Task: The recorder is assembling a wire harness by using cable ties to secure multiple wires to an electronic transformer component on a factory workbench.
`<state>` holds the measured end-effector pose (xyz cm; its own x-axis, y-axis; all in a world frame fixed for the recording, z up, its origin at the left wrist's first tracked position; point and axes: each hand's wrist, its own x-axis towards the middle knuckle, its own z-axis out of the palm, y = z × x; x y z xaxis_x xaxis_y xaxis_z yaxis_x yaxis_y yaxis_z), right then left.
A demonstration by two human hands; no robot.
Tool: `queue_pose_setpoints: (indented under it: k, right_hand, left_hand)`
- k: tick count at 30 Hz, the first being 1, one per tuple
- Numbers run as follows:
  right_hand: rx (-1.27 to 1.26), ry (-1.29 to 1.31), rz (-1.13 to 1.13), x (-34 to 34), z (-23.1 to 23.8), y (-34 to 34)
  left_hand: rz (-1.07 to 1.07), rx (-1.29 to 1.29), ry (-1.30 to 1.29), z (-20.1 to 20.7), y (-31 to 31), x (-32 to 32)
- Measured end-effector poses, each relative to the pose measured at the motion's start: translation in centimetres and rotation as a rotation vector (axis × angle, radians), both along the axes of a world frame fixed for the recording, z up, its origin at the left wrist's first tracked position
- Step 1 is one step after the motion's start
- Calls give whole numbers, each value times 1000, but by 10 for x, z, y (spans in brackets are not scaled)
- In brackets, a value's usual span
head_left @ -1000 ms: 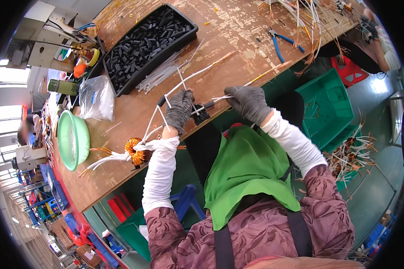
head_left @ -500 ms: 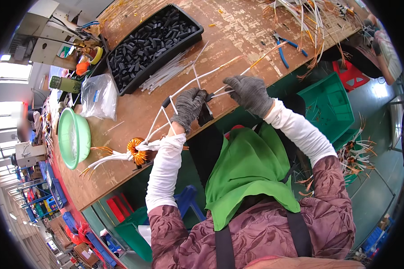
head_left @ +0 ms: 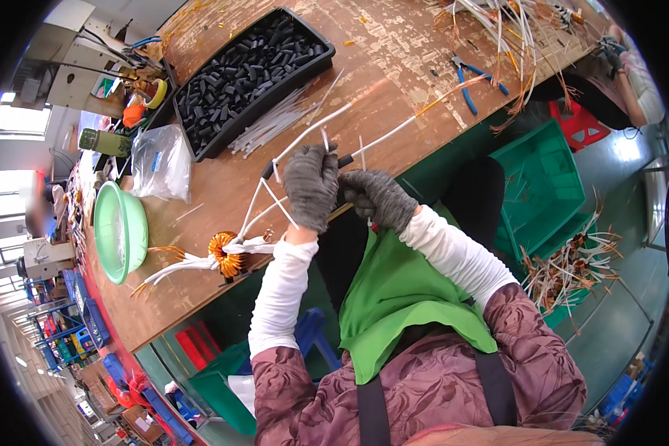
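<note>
A ring-shaped coil (head_left: 227,253) wound with copper wire lies near the table's front edge, white-sleeved leads running from it. My left hand (head_left: 311,187), in a dark grey glove, is closed around white-sleeved wires. One black tube (head_left: 267,171) sits on these wires to its left, and another black tube (head_left: 345,160) shows just right of its fingers. A white-sleeved lead (head_left: 383,138) with a bare copper end extends to the right. Thin white strips stick up by the fingers. My right hand (head_left: 381,199), gloved alike, is curled shut close beside the left; its fingertips' contents are hidden.
A black tray (head_left: 193,137) of short black tubes stands behind, white cable ties (head_left: 271,125) beside it. A green basin (head_left: 143,234) and plastic bag (head_left: 161,163) lie left. Blue-handled pliers (head_left: 467,91) and a wire bundle (head_left: 524,44) lie right. A green crate (head_left: 546,175) stands below.
My right hand has moved left and toward me, from along the outstretched lead to beside my left hand. My left hand has shifted slightly right and turned more upright.
</note>
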<state>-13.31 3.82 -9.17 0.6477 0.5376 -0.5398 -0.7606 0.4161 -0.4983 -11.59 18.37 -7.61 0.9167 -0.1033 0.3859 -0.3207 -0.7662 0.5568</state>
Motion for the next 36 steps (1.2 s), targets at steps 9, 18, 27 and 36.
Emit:
queue_pose_setpoints:
  k: [9, 18, 27, 36]
  right_hand:
    - [-13, -26, -109, -6, -14, 5]
    - [8, -120, -30, -8, -15, -3]
    - [36, -173, -21, -10, -17, -2]
    - [-81, -269, 19, -10, -15, -7]
  left_hand:
    - [-12, -918, 427, 19, -10, -67]
    - [217, -798, 183, -3, -4, -39]
    - [196, -632, 37, -9, -12, -37]
    - [231, -796, 224, 1, -9, -40]
